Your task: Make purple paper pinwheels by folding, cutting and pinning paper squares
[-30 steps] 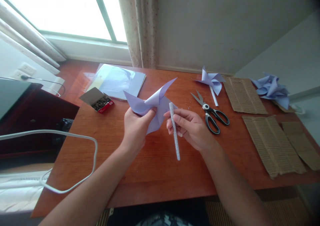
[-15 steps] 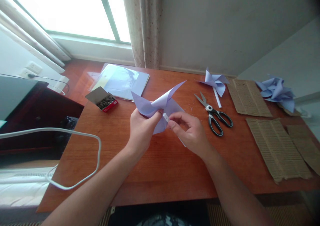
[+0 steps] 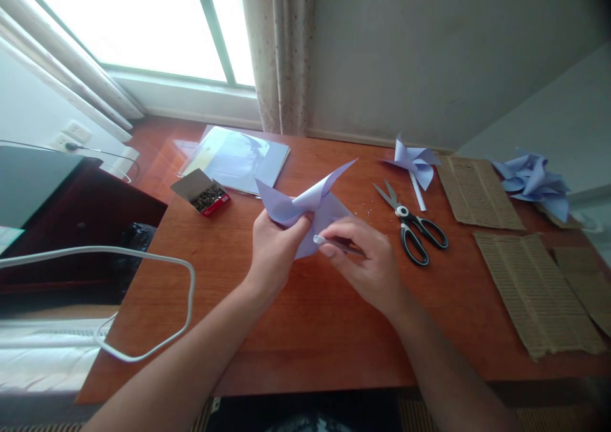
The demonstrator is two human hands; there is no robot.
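Two hands, left hand [image 3: 272, 254] grip pinching pinwheel [image 3: 305, 206], right hand [image 3: 367, 263] grip clamping stick [image 3: 329, 242], pointing left.

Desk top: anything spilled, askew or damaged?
Small pale specks lie scattered on the desk just left of the scissors, like cutting scraps. The small box of dark metal bits sits open. A white cable loops off the left edge. Nothing looks damaged.

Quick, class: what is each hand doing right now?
Left hand: closed on the paper pinwheel.
Right hand: closed on the white stick.
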